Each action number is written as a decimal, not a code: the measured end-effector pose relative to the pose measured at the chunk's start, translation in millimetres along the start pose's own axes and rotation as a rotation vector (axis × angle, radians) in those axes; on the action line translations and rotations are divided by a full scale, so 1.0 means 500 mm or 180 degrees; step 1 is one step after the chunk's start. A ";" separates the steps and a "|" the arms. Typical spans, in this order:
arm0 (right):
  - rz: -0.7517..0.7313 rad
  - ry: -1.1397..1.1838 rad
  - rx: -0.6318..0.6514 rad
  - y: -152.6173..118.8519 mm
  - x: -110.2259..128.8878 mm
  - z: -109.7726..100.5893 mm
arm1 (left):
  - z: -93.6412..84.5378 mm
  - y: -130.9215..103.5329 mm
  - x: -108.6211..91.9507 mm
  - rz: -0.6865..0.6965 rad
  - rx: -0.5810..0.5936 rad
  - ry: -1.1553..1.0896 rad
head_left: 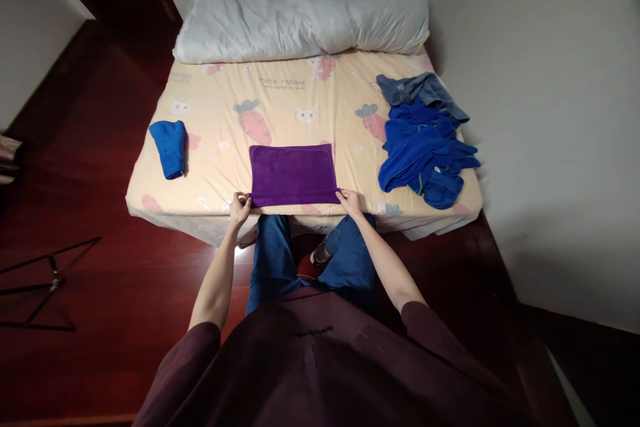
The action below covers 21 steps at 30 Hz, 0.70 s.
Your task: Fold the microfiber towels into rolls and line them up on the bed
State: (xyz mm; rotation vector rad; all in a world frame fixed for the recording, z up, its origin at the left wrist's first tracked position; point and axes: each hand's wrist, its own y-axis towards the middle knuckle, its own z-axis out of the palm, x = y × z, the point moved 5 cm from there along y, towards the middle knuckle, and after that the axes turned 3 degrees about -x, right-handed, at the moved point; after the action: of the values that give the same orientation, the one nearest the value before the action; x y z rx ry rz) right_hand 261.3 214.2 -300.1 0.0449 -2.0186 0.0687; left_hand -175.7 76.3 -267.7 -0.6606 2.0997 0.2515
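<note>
A purple towel (293, 172) lies flat on the bed in front of me, a rectangle with a narrow strip turned over along its near edge. My left hand (241, 207) pinches its near left corner. At the near right corner, the fingers of my right hand (349, 201) are closed on the cloth in the same way. Off to the left rests a blue folded cloth (170, 148). On the right side of the bed is a loose heap of bright blue cloths (423, 147), with a grey-blue cloth (425, 92) on its far side.
The bed (210, 173) has a cream sheet printed with carrots and rabbits. A pale, thick quilt (305, 7) covers its far end. A white wall (550, 113) stands on the right. Black stand legs (53, 280) rest on the dark red floor (125, 280) at left.
</note>
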 end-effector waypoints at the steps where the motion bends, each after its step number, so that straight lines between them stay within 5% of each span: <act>1: 0.0026 -0.0053 -0.0039 0.001 0.003 0.000 | 0.001 0.000 -0.004 0.0021 -0.0001 0.0065; 7: -0.0253 -0.0681 -0.0555 -0.019 0.061 -0.012 | 0.010 -0.051 -0.067 0.1067 -0.0221 0.0982; 9: -0.0849 -0.1025 -0.0539 -0.048 0.095 -0.013 | 0.027 -0.079 -0.085 0.1598 0.0086 0.1164; 11: -0.1451 -0.1304 -0.0035 -0.081 0.114 0.001 | 0.049 -0.098 -0.088 0.1986 0.0534 0.1233; 14: -0.1886 -0.1638 0.0715 -0.111 0.108 0.020 | 0.068 -0.090 -0.072 0.2100 0.0753 0.1388; 21: -0.1982 -0.2150 0.0787 -0.059 0.082 0.039 | 0.085 -0.030 -0.045 0.2057 0.0801 0.2006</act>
State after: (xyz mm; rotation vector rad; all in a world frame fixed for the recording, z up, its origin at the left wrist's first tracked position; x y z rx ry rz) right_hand 227.7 183.3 -270.5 0.9567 -2.5553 -0.1094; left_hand -127.4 89.3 -273.0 0.1426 2.8504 0.1323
